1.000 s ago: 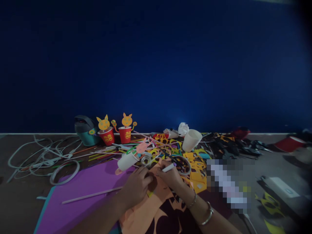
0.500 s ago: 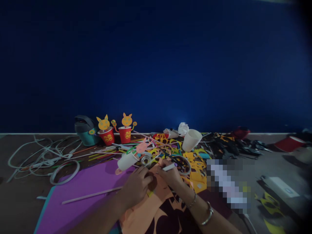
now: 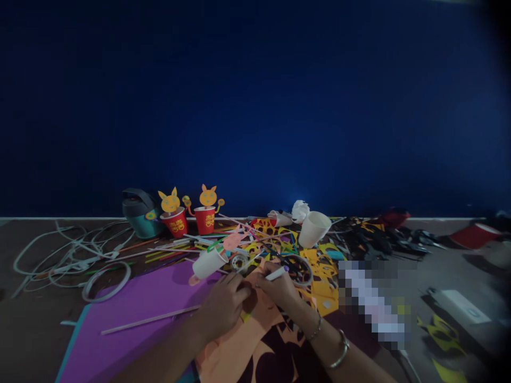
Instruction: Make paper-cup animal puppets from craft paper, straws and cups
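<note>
My right hand [image 3: 275, 284] is closed round a white marker with a purple end [image 3: 276, 273], its lower end hidden by my fingers over a sheet of orange paper [image 3: 243, 346]. Bent fingers of my left hand [image 3: 227, 300] press and hold the sheet's upper left part. Pieces have been cut out of this sheet, and dark gaps show on its right. Just beyond my left hand, a white paper cup [image 3: 209, 263] lies tilted with a pink paper animal head [image 3: 235, 240] at its mouth. A roll of clear tape [image 3: 239, 261] sits between the cup and my right hand.
Two red cups [image 3: 206, 221] with orange cat faces stand near the blue wall, beside a teal container [image 3: 139, 215]. Purple sheets [image 3: 155, 292] lie left, a white cup [image 3: 314, 230] stands behind yellow paper scraps [image 3: 321, 266], and white cables [image 3: 59, 255] sprawl far left.
The marker and the fingers of my right hand have shifted slightly left. My left hand stays in place on the orange paper.
</note>
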A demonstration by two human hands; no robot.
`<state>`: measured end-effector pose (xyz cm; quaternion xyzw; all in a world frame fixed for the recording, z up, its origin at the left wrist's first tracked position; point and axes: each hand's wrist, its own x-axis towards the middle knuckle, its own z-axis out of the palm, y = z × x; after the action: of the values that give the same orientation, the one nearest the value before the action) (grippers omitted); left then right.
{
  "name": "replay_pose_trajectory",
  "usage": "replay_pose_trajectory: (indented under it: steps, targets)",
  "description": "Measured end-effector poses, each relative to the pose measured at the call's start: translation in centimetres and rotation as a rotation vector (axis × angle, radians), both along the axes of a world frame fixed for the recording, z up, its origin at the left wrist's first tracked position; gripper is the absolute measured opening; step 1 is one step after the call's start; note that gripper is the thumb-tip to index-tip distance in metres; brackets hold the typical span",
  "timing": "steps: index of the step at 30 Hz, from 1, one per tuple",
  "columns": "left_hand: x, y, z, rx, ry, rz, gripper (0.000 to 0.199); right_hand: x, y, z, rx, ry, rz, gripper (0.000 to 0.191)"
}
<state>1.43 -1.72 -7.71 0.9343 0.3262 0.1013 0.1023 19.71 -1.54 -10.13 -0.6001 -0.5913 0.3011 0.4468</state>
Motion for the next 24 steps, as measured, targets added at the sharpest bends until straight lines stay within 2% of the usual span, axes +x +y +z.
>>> replay_pose_trajectory:
  steps: [13, 24]
  targets:
    - [0.06, -0.06, 0.10, 0.001, -0.011, -0.001, 0.022, 0.06, 0.19, -0.42, 0.004, 0.015, 0.017, 0.023]
    - [0.01, -0.04, -0.05, 0.000, -0.057, -0.002, 0.024, -0.04, -0.05, 0.21, 0.006, -0.014, 0.010, 0.021]
